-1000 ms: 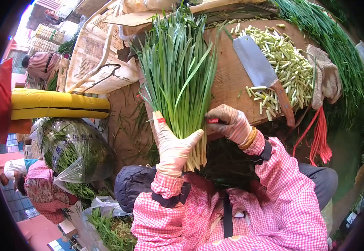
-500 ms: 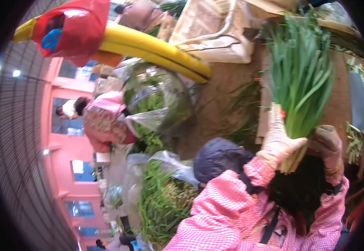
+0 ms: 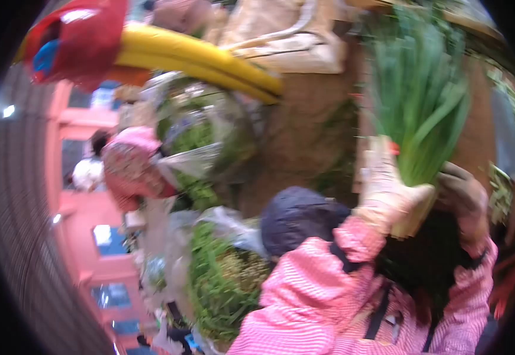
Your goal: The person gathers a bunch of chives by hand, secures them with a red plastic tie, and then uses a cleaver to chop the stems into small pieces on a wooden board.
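Observation:
A thick bunch of long, flat-leaved greens that look like garlic chives (image 3: 417, 100) lies with its leaves toward the top of the view and its pale cut ends toward me. My gloved left hand (image 3: 384, 189) grips the lower stalks, fingers stretched along the left side and thumb across the front. A small red band or tag shows by its fingertips. On the other side, my gloved right hand (image 3: 465, 198) has bent fingers against the stalks; its fingertips are partly hidden. Both my sleeves are pink checked cloth.
Brown board (image 3: 304, 142) lies left of the bunch, with loose green leaves. A dark cap (image 3: 302, 219) is beside my left arm. Plastic bags of greens (image 3: 222, 284) stand on the left. A yellow beam (image 3: 198, 59), a pale crate (image 3: 293, 41) and a bending person (image 3: 133, 165) are beyond.
The whole view has shifted slightly and blurred. My right hand has risen a little along the stalks, its fingers nearer the bunch; my left hand keeps its grip.

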Available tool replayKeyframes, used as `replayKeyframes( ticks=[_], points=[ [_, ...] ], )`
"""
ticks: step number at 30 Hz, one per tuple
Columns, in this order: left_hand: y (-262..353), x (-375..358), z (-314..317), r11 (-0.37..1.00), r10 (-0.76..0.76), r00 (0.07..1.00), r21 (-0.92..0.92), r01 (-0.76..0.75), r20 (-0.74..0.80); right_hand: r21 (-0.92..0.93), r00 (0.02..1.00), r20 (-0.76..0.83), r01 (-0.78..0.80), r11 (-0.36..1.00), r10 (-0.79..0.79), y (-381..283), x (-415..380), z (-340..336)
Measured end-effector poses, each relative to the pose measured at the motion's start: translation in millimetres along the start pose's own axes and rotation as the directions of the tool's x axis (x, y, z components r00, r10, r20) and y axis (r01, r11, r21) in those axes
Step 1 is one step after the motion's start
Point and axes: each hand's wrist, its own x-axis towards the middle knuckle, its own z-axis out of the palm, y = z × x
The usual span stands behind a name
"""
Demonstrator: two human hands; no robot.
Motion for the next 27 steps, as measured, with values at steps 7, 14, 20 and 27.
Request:
replayKeyframes(
  ticks=[7,14,20,27],
  points=[
    [-10,13,-5,0.863,-0.034,0.979,-0.489,0.130,0.200,0.354,0.997,-0.011,0.070,0.933,-0.071,17,8,11],
    [5,33,-43,0.913,0.027,0.905,-0.379,0.150,0.424,-0.180,0.855,0.073,0.518,0.836,-0.514,-12,29,30],
    [-11,31,-15,0.941,0.124,0.942,-0.337,-0.012,0.311,-0.424,0.873,0.155,0.482,0.767,-0.462,-10,30,27],
    [-14,28,-11,0.922,0.068,0.952,-0.383,0.055,0.299,0.105,0.989,-0.031,0.150,0.983,-0.148,-6,10,23]
  ],
)
